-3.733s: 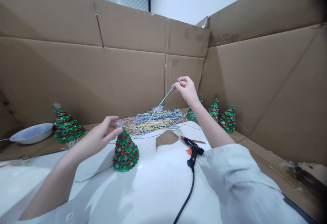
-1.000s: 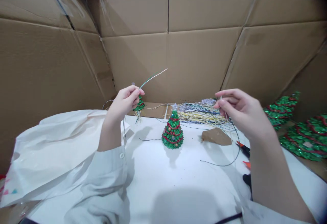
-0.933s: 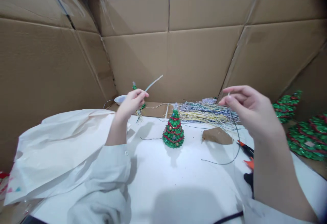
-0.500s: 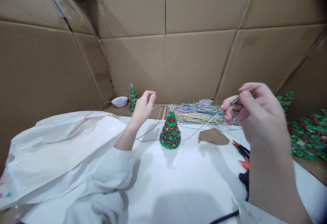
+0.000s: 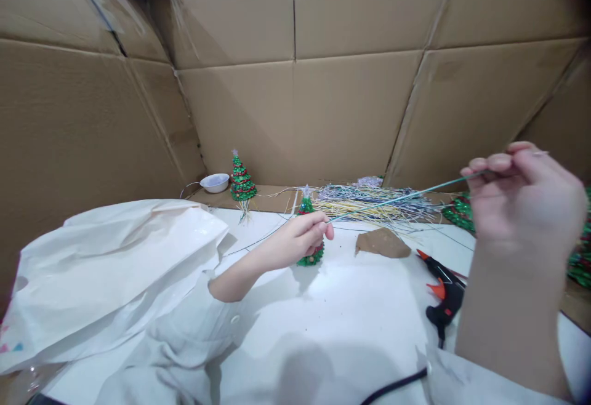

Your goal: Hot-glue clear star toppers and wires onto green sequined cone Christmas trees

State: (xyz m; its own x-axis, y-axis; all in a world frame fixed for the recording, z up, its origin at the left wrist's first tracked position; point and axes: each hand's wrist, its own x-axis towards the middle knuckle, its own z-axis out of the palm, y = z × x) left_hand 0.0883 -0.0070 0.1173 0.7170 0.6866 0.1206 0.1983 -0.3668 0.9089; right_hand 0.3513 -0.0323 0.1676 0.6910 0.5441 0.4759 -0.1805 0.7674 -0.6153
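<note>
A thin green wire stretches slantwise between my two hands, rising to the right. My left hand pinches its lower end in front of a small beaded Christmas tree, hiding much of the tree's middle. Higher up at the right, my right hand has its fingers closed round the other end. Red garland and a pale star on top decorate the green tree, which stands upright on the white table. Whether the wire touches the tree cannot be seen.
A black and orange glue gun lies by my right forearm. Behind are a bundle of coloured wires, another tree and a white bowl. A brown cardboard scrap lies centrally; white plastic sheeting covers the left.
My left hand has come right and down, in front of the small tree, and now grips the wire. My right hand has moved right, and the wire is now drawn straight.
</note>
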